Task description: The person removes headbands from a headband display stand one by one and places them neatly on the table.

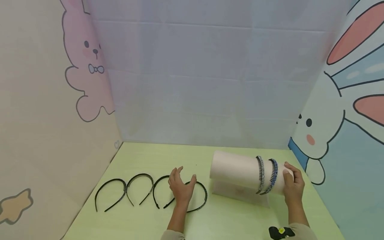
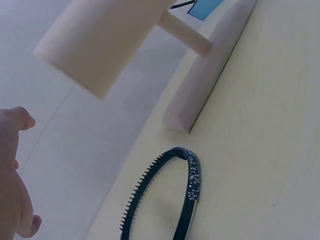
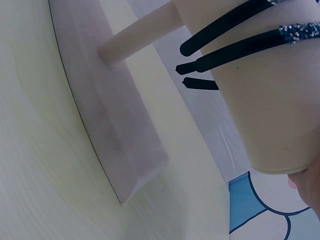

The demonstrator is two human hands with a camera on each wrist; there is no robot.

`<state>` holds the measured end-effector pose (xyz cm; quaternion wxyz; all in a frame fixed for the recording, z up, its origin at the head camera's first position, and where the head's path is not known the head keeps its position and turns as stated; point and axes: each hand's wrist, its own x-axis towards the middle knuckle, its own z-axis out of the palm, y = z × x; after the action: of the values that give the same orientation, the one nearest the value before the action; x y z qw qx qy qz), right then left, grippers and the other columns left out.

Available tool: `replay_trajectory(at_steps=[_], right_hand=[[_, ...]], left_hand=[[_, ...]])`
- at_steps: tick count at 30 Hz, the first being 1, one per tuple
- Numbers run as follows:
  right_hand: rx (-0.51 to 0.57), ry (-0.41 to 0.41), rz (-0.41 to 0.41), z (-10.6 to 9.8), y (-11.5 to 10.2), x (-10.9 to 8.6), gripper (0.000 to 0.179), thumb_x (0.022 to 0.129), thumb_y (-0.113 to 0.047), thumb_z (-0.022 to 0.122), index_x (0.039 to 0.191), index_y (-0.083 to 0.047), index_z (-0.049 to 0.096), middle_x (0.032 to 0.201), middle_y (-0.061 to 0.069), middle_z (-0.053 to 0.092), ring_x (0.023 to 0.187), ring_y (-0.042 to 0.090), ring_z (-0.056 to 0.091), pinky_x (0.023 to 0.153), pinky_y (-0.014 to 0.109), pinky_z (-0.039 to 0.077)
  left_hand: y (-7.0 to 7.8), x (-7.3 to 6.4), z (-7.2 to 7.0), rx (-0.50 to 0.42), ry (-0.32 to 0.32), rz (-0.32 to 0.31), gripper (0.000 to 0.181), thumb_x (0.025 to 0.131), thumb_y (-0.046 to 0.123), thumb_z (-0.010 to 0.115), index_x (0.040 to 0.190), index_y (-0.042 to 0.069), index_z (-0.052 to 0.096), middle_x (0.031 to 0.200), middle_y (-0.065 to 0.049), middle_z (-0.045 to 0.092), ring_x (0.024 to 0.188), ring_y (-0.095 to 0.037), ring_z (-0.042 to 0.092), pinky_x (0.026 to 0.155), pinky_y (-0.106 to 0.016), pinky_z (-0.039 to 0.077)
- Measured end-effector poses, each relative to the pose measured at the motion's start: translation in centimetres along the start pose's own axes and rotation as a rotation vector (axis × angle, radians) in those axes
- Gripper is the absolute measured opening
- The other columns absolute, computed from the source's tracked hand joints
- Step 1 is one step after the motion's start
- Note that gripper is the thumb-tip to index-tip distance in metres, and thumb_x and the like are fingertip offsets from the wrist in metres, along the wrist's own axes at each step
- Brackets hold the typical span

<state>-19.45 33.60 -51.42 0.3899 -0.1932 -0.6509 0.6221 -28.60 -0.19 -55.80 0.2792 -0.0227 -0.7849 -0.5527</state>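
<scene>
My right hand (image 1: 294, 188) grips the right end of a pale cylindrical headband stand (image 1: 234, 168), thumb in front and fingers over the top. Around that cylinder sit two toothed headbands, one silver and glittery (image 1: 262, 173), the other blue and glittery (image 1: 274, 173). Their dark tips (image 3: 240, 50) show below the cylinder in the right wrist view. My left hand (image 1: 182, 190) hovers with fingers spread, holding nothing, in front of two dark headbands, partly covering them. The rightmost headband (image 1: 206, 193) lies nearest the stand; its glittery part (image 2: 194, 175) shows in the left wrist view.
More dark headbands lie in a row to the left, including one at the far left (image 1: 125, 189) and one beside it (image 1: 144, 174). A short post (image 3: 140, 35) joins the cylinder to its long base (image 3: 110, 115). Walls border the pale green table (image 1: 135, 226).
</scene>
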Motion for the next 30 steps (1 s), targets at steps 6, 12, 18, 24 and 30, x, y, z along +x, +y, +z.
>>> replay_trajectory(at_steps=[6, 12, 18, 24, 30], right_hand=[[-0.035, 0.018, 0.014, -0.1, 0.3, 0.3, 0.026, 0.094, -0.010, 0.052, 0.118, -0.005, 0.060, 0.121, -0.009, 0.056, 0.112, 0.008, 0.047, 0.083, 0.014, 0.038], [-0.013, 0.010, 0.020, -0.1, 0.7, 0.5, 0.026, 0.093, -0.008, 0.052, 0.117, -0.004, 0.060, 0.121, -0.009, 0.057, 0.113, 0.009, 0.047, 0.084, 0.013, 0.037], [0.004, 0.024, 0.001, -0.1, 0.7, 0.5, 0.025, 0.093, -0.007, 0.052, 0.116, -0.003, 0.061, 0.118, -0.008, 0.058, 0.111, 0.008, 0.048, 0.085, 0.013, 0.037], [0.022, 0.026, -0.002, 0.1, 0.4, 0.4, 0.025, 0.092, -0.005, 0.053, 0.115, -0.001, 0.060, 0.115, -0.010, 0.059, 0.111, 0.009, 0.048, 0.083, 0.013, 0.038], [0.004, 0.014, 0.046, 0.0, 0.5, 0.4, 0.025, 0.094, -0.010, 0.052, 0.117, -0.005, 0.060, 0.120, -0.009, 0.057, 0.112, 0.009, 0.046, 0.082, 0.013, 0.038]], left_hand=[[1.3, 0.6, -0.7, -0.115, -0.085, -0.007, 0.047, 0.077, 0.017, 0.074, 0.120, 0.007, 0.057, 0.135, -0.018, 0.037, 0.124, -0.040, 0.034, 0.088, -0.059, 0.037], [2.6, 1.1, -1.3, -0.179, -0.103, 0.011, 0.051, 0.079, 0.019, 0.074, 0.124, 0.008, 0.054, 0.137, -0.016, 0.035, 0.125, -0.040, 0.035, 0.091, -0.060, 0.035], [3.9, 1.5, -1.7, -0.226, -0.135, 0.023, 0.052, 0.080, 0.020, 0.073, 0.127, 0.009, 0.052, 0.138, -0.013, 0.035, 0.126, -0.037, 0.033, 0.095, -0.058, 0.033], [5.4, 1.5, -1.9, -0.264, -0.158, 0.034, 0.051, 0.080, 0.021, 0.073, 0.126, 0.010, 0.053, 0.138, -0.012, 0.035, 0.127, -0.035, 0.033, 0.097, -0.054, 0.032], [6.5, 1.5, -2.0, -0.281, -0.180, 0.017, 0.050, 0.081, 0.023, 0.073, 0.126, 0.013, 0.053, 0.139, -0.010, 0.034, 0.128, -0.034, 0.031, 0.097, -0.056, 0.031]])
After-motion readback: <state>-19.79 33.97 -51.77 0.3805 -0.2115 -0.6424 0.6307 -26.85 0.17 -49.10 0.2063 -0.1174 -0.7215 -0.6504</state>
